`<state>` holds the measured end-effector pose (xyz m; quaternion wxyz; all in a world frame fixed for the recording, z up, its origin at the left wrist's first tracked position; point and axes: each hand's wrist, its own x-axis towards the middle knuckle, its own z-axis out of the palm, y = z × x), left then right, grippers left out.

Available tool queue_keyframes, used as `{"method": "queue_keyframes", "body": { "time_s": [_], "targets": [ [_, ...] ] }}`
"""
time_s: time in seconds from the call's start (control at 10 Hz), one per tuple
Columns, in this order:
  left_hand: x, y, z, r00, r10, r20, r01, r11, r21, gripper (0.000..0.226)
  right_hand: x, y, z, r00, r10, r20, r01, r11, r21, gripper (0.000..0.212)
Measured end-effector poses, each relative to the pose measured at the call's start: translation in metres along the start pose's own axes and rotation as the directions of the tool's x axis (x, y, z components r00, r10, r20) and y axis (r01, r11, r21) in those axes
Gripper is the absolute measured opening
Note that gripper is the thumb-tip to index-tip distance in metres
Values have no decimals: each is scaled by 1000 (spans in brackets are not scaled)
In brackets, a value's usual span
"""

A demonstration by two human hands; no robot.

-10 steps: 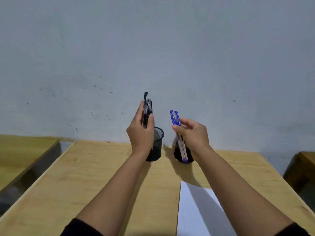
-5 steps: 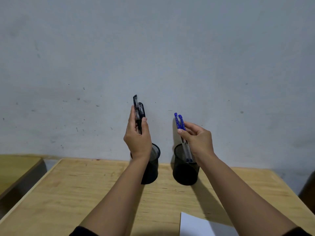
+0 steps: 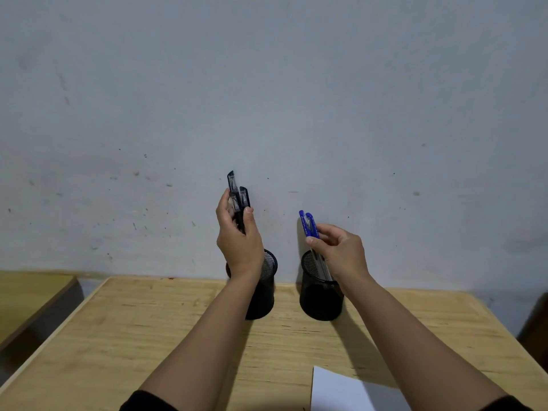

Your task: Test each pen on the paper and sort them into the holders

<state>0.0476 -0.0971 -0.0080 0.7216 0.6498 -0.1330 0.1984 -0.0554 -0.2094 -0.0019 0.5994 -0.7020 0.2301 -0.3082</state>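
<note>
Two black mesh holders stand side by side at the back of the wooden table. My left hand grips a bunch of black-capped pens upright above the left holder, which my wrist partly hides. My right hand pinches two blue-capped pens, whose clear barrels reach down into the mouth of the right holder. A white sheet of paper lies at the table's near edge, under my right forearm.
A grey, scuffed wall rises right behind the holders. Another wooden table stands lower to the left across a gap. A dark object shows at the far right edge.
The view has tilted down a little, so the holders and paper show more. My right hand has lowered the blue pens further into the right holder. My left hand keeps its pens raised.
</note>
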Motion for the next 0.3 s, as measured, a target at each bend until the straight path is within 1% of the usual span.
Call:
{"method": "queue_keyframes", "body": {
  "time_s": [0.1, 0.2, 0.3],
  "targets": [
    [-1, 3, -3, 999, -35, 26, 33, 998, 50, 46, -4, 2, -1, 1000, -9, 16, 11, 993, -116, 31],
    [-1, 4, -8, 997, -50, 62, 45, 996, 77, 45, -5, 2, -3, 997, -37, 62, 51, 970, -237, 37],
    [-1, 12, -18, 996, -63, 62, 58, 995, 83, 41, -13, -2, -5, 995, -78, 63, 95, 931, -352, 44]
  ]
}}
